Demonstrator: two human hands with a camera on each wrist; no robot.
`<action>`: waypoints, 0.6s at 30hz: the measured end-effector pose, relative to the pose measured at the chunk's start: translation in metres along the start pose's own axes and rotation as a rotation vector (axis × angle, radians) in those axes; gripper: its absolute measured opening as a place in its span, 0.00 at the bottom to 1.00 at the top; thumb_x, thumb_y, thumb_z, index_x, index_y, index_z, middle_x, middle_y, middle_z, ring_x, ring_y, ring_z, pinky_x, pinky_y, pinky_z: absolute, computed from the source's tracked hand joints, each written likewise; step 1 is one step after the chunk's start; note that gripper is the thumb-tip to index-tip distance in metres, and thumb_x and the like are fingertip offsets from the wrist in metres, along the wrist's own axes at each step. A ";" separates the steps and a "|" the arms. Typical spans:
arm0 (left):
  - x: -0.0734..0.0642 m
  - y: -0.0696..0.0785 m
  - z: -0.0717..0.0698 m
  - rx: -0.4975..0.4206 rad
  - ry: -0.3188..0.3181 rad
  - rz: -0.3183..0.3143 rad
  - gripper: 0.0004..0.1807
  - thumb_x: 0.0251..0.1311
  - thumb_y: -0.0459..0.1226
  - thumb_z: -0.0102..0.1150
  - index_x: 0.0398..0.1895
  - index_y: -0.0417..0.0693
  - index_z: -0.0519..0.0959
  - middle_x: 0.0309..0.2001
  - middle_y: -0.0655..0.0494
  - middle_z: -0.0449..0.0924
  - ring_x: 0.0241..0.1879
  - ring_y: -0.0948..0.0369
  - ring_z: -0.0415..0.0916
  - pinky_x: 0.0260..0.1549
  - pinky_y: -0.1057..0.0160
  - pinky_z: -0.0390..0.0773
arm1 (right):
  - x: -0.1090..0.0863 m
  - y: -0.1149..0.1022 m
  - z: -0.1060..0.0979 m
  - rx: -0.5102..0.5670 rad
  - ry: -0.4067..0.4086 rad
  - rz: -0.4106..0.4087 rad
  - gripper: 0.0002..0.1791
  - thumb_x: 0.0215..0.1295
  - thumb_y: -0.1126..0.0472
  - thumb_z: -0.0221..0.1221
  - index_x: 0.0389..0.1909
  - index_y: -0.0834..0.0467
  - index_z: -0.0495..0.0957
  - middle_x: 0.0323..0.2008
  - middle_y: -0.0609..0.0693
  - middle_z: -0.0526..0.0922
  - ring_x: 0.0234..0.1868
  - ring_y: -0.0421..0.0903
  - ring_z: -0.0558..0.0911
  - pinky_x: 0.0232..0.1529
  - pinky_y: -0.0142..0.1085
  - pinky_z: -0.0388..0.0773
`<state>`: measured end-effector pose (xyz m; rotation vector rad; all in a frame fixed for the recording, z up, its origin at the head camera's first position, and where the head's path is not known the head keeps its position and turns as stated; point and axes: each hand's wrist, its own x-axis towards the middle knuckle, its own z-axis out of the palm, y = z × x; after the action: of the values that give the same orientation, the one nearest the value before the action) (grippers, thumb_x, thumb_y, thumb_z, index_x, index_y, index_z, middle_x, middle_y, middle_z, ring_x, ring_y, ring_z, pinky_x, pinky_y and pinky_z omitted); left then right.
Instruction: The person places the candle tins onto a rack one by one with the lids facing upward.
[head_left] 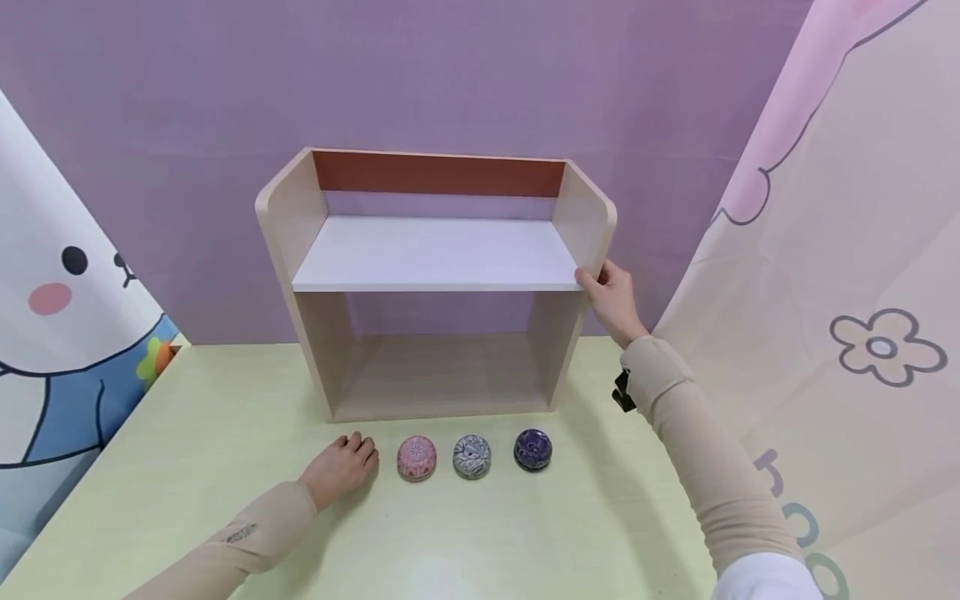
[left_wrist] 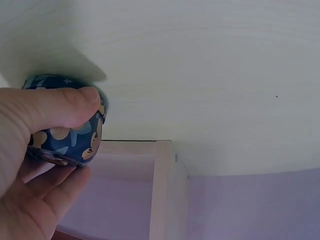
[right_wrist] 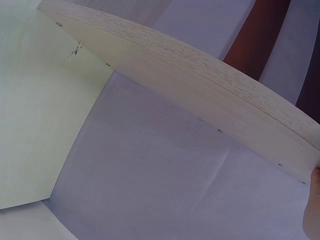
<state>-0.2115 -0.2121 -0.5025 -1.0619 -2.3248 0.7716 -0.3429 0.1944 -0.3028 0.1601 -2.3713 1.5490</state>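
My left hand (head_left: 341,468) grips a small round tin (left_wrist: 70,132), dark blue with tan bear figures; the thumb lies across one side and fingers are on the other. From the head view the hand hides that tin. At the right side panel of a two-tier wooden shelf (head_left: 442,254), my right hand (head_left: 613,302) holds the edge, thumb at the front by the white board. Only a sliver of this hand (right_wrist: 312,207) shows in the right wrist view. In front of the shelf stand a pink tin (head_left: 416,458), a grey-white leaf-patterned tin (head_left: 472,457) and a dark purple tin (head_left: 533,450).
The shelf stands on a pale yellow table (head_left: 480,542). Behind it hangs a purple cloth (head_left: 450,75). A cartoon-printed cloth (head_left: 67,333) borders the left, and a pale cloth with a flower drawing (head_left: 840,250) borders the right.
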 end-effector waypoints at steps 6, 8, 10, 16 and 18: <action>-0.002 -0.001 -0.003 -0.068 -0.046 -0.058 0.13 0.49 0.32 0.62 0.39 0.41 0.76 0.37 0.47 0.73 0.35 0.54 0.73 0.31 0.63 0.80 | 0.000 -0.001 -0.001 0.007 -0.012 0.004 0.23 0.64 0.54 0.53 0.57 0.61 0.70 0.51 0.58 0.77 0.46 0.45 0.75 0.47 0.36 0.74; -0.004 -0.002 -0.003 -0.083 -0.059 -0.075 0.14 0.49 0.32 0.63 0.41 0.40 0.76 0.38 0.47 0.73 0.36 0.54 0.73 0.32 0.63 0.80 | 0.000 -0.001 -0.001 0.011 -0.019 0.003 0.23 0.64 0.54 0.53 0.57 0.61 0.70 0.51 0.58 0.77 0.46 0.46 0.75 0.48 0.38 0.74; -0.005 -0.004 -0.003 -0.098 -0.051 -0.086 0.16 0.46 0.31 0.65 0.41 0.39 0.76 0.38 0.46 0.74 0.36 0.53 0.73 0.32 0.63 0.80 | 0.000 -0.001 -0.001 0.012 -0.024 0.005 0.23 0.64 0.54 0.53 0.57 0.61 0.70 0.52 0.57 0.77 0.47 0.46 0.75 0.49 0.38 0.74; -0.007 -0.011 -0.004 -0.155 -0.006 -0.116 0.21 0.40 0.25 0.67 0.42 0.37 0.75 0.42 0.43 0.74 0.41 0.50 0.75 0.38 0.60 0.80 | 0.000 -0.001 -0.001 0.011 -0.023 0.007 0.23 0.64 0.54 0.53 0.57 0.61 0.70 0.51 0.57 0.77 0.46 0.46 0.75 0.48 0.38 0.74; -0.008 -0.014 -0.004 -0.173 0.006 -0.128 0.22 0.40 0.24 0.67 0.43 0.36 0.75 0.43 0.42 0.74 0.42 0.50 0.75 0.39 0.60 0.80 | 0.000 0.000 -0.001 0.010 -0.021 0.004 0.23 0.64 0.54 0.53 0.57 0.61 0.70 0.51 0.58 0.77 0.46 0.46 0.75 0.48 0.37 0.74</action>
<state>-0.2113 -0.2246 -0.4921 -0.9719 -2.4625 0.5261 -0.3429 0.1950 -0.3024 0.1741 -2.3815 1.5686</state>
